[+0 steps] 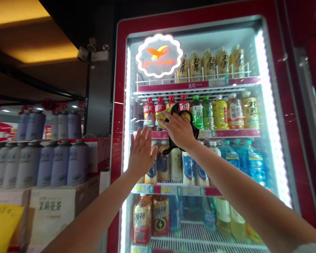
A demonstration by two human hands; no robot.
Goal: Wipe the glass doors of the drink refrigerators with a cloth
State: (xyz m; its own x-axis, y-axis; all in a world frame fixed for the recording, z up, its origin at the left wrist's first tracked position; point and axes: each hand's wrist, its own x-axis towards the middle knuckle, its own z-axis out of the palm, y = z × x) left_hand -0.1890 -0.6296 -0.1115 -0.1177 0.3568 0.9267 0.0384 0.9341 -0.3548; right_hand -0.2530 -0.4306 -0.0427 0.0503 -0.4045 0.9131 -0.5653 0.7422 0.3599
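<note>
Right hand (179, 130) pins cloth (171, 111) to cooler door (120, 88), grip unclear; left hand (141, 153) open, flat on the door. Risk: pressure could swing the door; loose cloth could slip and drop.

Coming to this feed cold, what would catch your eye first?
The glowing logo sign at the upper left of the cooler's glass door stands out first. Below it, the right hand presses a black-and-yellow cloth against the glass, while the left hand lies spread beside it. Bright LED strips edge the door.
</note>
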